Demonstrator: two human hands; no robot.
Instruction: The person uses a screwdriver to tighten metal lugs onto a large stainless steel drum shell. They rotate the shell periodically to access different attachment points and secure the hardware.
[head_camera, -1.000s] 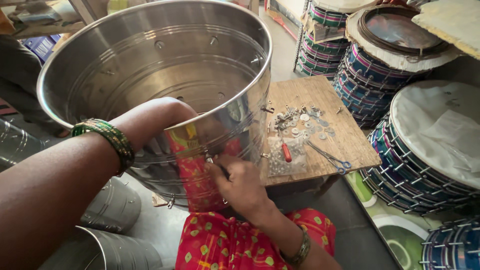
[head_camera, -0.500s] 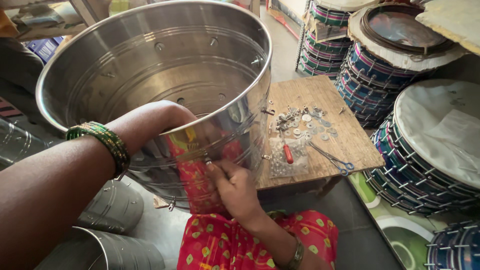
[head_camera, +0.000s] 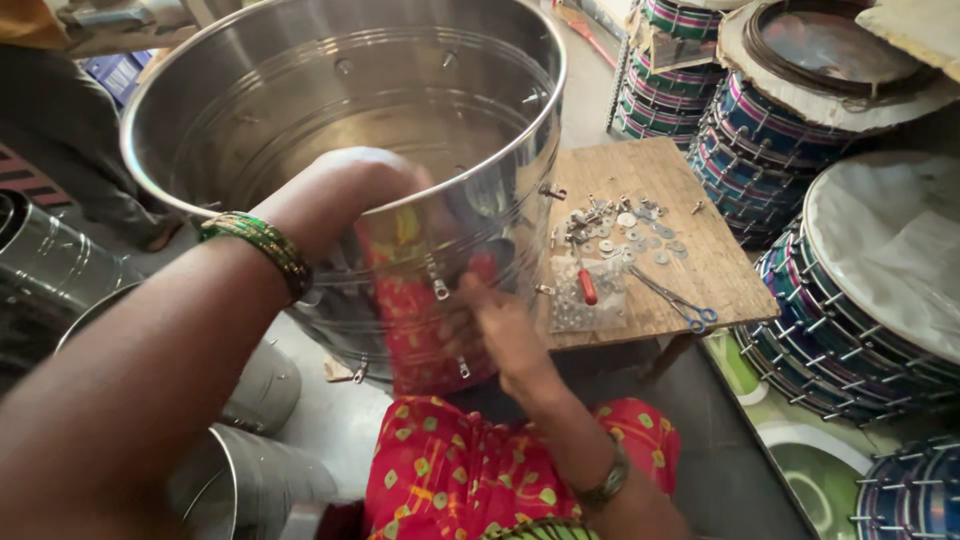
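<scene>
Left hand (head_camera: 365, 180): reaches over the steel drum shell (head_camera: 300, 110) rim, grip hidden inside.
Right hand (head_camera: 505, 335): fingers pinched at the shell's outer wall; contents unclear.
Desk (head_camera: 700, 270): right of shell.

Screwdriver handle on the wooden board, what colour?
Red. The screwdriver lies on the wooden board among loose washers; the head view shows it.
</scene>
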